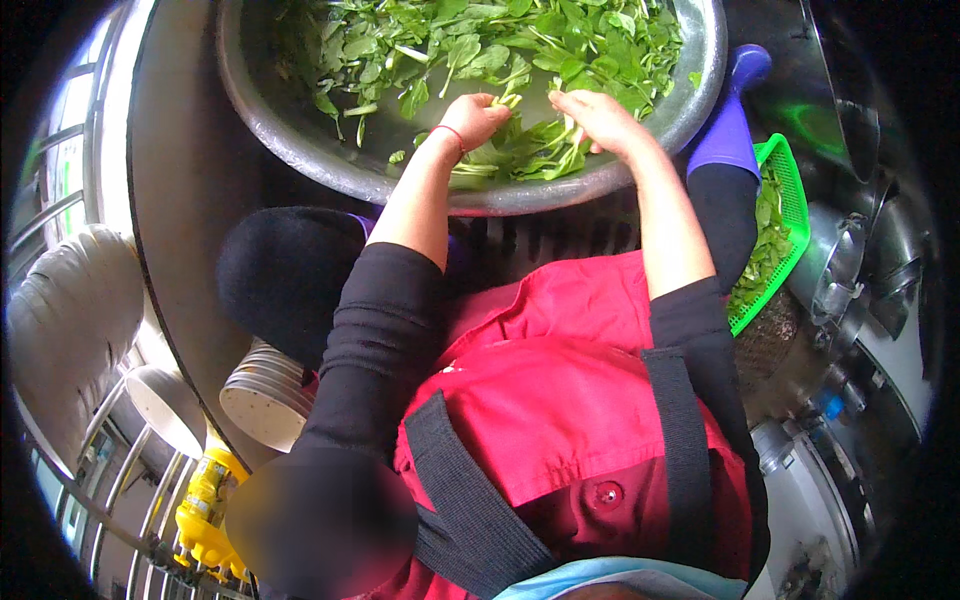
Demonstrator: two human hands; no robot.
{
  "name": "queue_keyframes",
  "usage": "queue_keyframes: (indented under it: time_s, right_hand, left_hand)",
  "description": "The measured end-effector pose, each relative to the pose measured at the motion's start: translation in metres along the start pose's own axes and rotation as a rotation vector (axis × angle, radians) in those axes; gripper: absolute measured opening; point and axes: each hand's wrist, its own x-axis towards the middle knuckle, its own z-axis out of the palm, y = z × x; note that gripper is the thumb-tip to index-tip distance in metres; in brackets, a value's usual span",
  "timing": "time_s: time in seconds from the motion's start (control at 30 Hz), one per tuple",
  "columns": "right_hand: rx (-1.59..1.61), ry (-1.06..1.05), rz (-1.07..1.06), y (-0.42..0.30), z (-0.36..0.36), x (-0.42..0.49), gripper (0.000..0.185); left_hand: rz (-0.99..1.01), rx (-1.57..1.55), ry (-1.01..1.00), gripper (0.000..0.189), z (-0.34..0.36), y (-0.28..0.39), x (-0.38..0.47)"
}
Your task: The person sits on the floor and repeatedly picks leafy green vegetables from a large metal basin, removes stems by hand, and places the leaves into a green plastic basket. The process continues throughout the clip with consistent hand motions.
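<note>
A large round metal basin [315,166] stands before me, holding water and many loose leafy greens [491,56]. Over its near side, my left hand [474,121] grips a few pale stems of greens [508,100], with a red string around the wrist. Just to its right, my right hand [600,120] is closed around the light stems of another bunch of greens [561,146], whose leaves hang low at the near rim. The two hands are a short gap apart. Some fingers of both hands are hidden from above.
A green plastic basket [796,199] with leafy greens stands at the right, beside my purple boot [724,135]. Stacked white bowls [266,405] are at the lower left. Nearby are a metal rack [112,480] and a yellow container [206,487]. Metalware [836,262] crowds the far right.
</note>
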Motion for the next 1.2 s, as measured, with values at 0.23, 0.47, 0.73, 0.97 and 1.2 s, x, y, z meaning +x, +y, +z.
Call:
queue_keyframes:
  time_s: [0.23, 0.47, 0.73, 0.97, 1.2]
  right_hand:
    - [-0.627, 0.129, 0.112, 0.016, -0.021, 0.003, 0.067]
    - [-0.192, -0.033, -0.183, 0.024, 0.038, 0.019, 0.057]
    - [-0.319, 0.214, -0.095, 0.025, 0.001, 0.022, 0.049]
    - [-0.131, 0.057, -0.199, 0.01, 0.037, 0.001, 0.044]
    - [0.182, 0.113, -0.018, 0.02, 0.024, -0.001, 0.029]
  left_hand:
    - [0.104, 0.504, 0.644, 0.062, -0.044, 0.016, 0.006]
    - [0.113, 0.433, 0.063, 0.049, 0.024, -0.011, 0.003]
    - [-0.159, 0.325, 0.146, 0.035, -0.036, -0.017, 0.011]
    - [0.001, 0.268, -0.078, 0.039, 0.022, -0.022, -0.012]
    - [-0.168, -0.258, 0.103, 0.035, 0.005, -0.019, -0.01]
